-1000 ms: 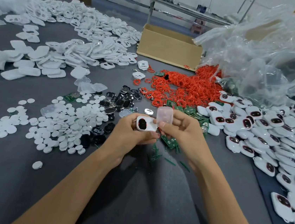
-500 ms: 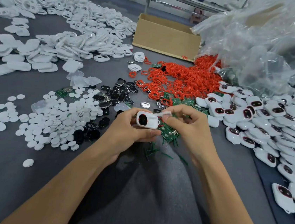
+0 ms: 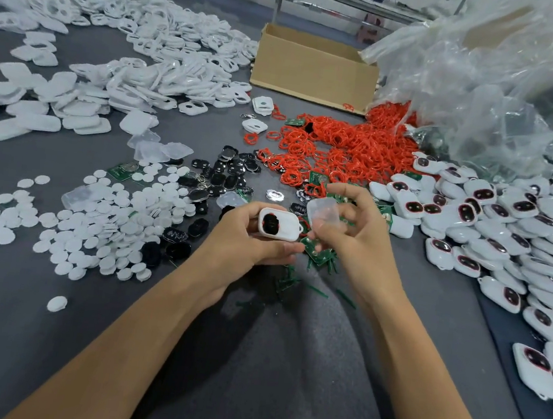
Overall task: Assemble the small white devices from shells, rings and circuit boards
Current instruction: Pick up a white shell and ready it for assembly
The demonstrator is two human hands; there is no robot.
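two hands work over the grey worktop (image 3: 14, 317). the left hand (image 3: 248, 237) holds one small white device (image 3: 280, 224) just above the cloth, fingers curled round its body, its dark oval opening facing up. the right hand (image 3: 358, 239) pinches one translucent cover (image 3: 323, 213) between thumb and fingers, just right of the device and slightly higher – the two parts close but apart; its other fingers are loosely spread.

under the hands lie a few green circuit boards (image 3: 318, 252) (too tangled to count). beyond them spreads one heap of red rings (image 3: 344, 148), far too many to number. left of the hands lies a scatter of white discs (image 3: 111, 225), dozens at least, with black oval parts (image 3: 224, 172) between discs and rings. further left and back lies a long drift of white shells (image 3: 130, 55). on the right – a heap of finished devices (image 3: 507, 228), dozens. at the back stand one cardboard box (image 3: 312, 68) and one crumpled clear plastic bag (image 3: 490, 78).
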